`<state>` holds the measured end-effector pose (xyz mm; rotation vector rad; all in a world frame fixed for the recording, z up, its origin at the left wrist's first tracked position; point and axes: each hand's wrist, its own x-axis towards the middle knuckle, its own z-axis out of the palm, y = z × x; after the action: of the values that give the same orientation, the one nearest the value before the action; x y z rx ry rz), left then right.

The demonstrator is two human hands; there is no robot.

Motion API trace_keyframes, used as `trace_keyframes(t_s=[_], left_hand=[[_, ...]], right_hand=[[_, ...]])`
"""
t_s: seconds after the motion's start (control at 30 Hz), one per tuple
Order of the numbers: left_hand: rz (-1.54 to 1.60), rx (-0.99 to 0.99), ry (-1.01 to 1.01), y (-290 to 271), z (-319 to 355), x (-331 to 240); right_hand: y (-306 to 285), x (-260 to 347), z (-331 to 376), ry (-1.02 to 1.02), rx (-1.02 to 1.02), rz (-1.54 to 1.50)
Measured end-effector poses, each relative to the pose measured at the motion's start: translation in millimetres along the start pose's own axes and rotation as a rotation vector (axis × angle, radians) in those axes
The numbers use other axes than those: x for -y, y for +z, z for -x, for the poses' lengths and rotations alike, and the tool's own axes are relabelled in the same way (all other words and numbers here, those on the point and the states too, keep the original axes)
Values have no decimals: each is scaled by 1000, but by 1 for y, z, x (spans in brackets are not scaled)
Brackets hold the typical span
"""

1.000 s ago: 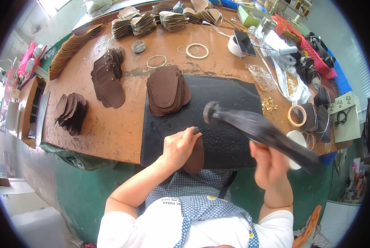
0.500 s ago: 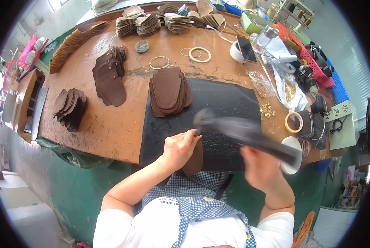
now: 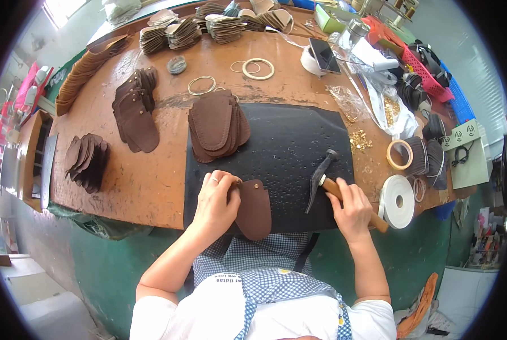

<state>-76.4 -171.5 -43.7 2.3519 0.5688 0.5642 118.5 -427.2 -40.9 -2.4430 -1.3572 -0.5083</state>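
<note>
Left grip curled, right grip clenched (both forearms angled inward)

The right hand hides part of the hammer handle; gold bits beyond that hand are too small to tell. The left hand hides its grip.

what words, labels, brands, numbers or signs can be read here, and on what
Dark lettering on the white chest cloth: small, only partly legible, not copied out.
Three round dark symbols on the pale box: fine detail too small.
Hammer and brown leather piece: no text visible.
</note>
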Motion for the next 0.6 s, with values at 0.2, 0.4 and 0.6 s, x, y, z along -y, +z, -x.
trace_keyframes(t_s=[0.2, 0.4, 0.6], left_hand=[[-43, 296, -331, -12, -15, -23], [253, 217, -117, -23, -6, -25], [219, -147, -281, -138, -56, 44]], right_hand=[[-1, -22, -13, 197, -78, -181], [32, -119, -33, 405, -81, -298], [46, -138, -53, 401, 21, -234]])
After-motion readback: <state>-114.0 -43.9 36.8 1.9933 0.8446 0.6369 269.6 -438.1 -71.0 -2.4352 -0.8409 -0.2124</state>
